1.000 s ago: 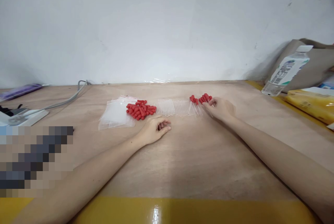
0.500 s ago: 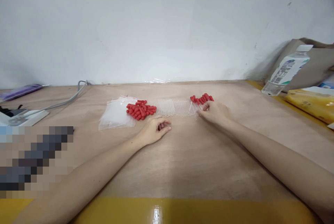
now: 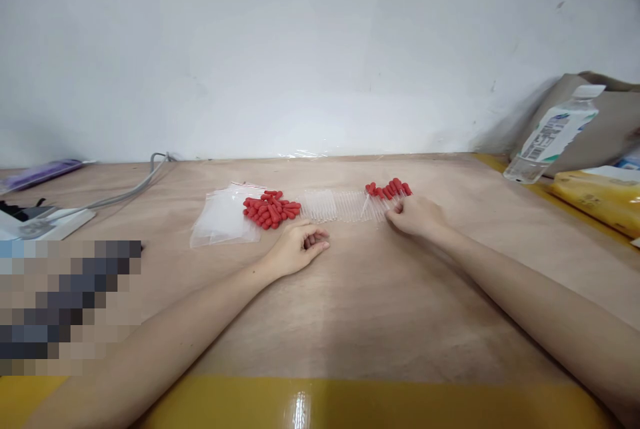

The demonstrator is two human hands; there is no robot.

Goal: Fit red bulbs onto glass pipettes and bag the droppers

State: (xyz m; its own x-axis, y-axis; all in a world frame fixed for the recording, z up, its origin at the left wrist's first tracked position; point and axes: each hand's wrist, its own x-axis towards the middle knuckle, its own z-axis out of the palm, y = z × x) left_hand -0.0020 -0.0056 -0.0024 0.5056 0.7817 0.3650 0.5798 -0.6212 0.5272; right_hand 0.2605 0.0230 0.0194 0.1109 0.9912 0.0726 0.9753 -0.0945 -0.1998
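My left hand (image 3: pixel 299 246) rests on the table with its fingers loosely curled, thumb apart, and nothing in them. Behind it lies a heap of red rubber bulbs (image 3: pixel 273 209). A row of thin clear tubes (image 3: pixel 345 206) runs from near the heap toward my right hand (image 3: pixel 416 214). At the row's right end, several tubes carry red bulbs (image 3: pixel 389 189) at their far ends, like droppers. My right thumb and fingers are pinched together over the rightmost red-topped dropper (image 3: pixel 407 189), covering most of its tube.
Clear zip bags (image 3: pixel 225 219) lie left of the heap. A grey cable (image 3: pixel 145 182) and a purple packet (image 3: pixel 45 174) are at the far left. On the right stand a plastic bottle (image 3: pixel 550 136), a grey bag (image 3: pixel 605 122) and a yellow pack (image 3: pixel 595 199). A white wall (image 3: pixel 320 56) backs the table.
My right hand has shifted slightly to the right along the row, still pinched. My left hand stays in place.
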